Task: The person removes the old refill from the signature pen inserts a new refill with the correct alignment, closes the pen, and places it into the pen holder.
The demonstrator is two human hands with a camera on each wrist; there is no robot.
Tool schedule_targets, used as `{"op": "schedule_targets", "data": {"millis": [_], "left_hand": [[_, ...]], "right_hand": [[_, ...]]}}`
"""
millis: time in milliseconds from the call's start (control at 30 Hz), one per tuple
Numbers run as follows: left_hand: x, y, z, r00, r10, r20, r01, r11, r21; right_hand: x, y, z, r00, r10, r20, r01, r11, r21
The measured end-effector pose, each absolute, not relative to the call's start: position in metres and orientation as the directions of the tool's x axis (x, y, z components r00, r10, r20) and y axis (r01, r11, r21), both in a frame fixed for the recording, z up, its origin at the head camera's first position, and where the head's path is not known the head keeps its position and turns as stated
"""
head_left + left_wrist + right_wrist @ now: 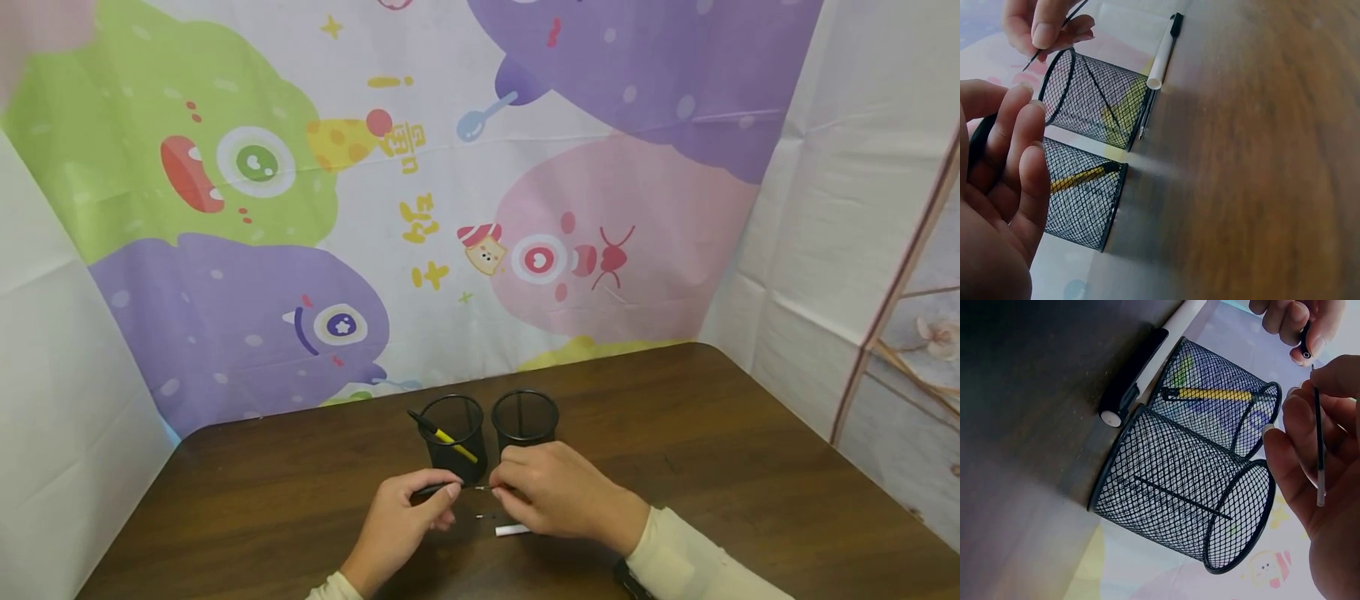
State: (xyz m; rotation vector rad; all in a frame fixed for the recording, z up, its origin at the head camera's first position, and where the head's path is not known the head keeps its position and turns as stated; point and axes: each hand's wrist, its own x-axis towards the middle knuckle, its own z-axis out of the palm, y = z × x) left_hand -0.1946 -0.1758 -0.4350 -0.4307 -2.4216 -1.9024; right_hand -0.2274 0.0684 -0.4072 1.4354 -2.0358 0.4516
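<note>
My left hand [397, 521] grips a black pen barrel [1305, 340], its open end facing right. Opposite it, my right hand [566, 493] pinches a thin dark pen refill [1319, 431] between thumb and finger. The refill's metal tip points at the barrel's hole, with a small gap between them in the right wrist view. Beneath the hands lies a white pen cap [512, 530] with a black clip [1177, 25]. Beside this cap lies a second refill [1142, 128], its tip pointing left. The right hand partly hides both in the head view.
Two black mesh pen cups stand just beyond the hands. The left cup [442, 458] holds a yellow pen [452, 440] with black ends; the right cup [1160, 481] is partly behind my right hand. A cartoon-printed cloth [442, 333] hangs behind the brown wooden table [247, 500].
</note>
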Motion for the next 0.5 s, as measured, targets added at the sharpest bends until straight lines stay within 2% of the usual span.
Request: {"op": "schedule_targets", "data": {"millis": [500], "left_hand": [[-0.1941,-0.1753,-0.4360,-0.942,0.259,0.216,0.269,0.191,0.944]], "right_hand": [[-0.2264,0.0683,-0.4053,-0.227,-0.733,0.642,-0.935,0.349,0.067]]}}
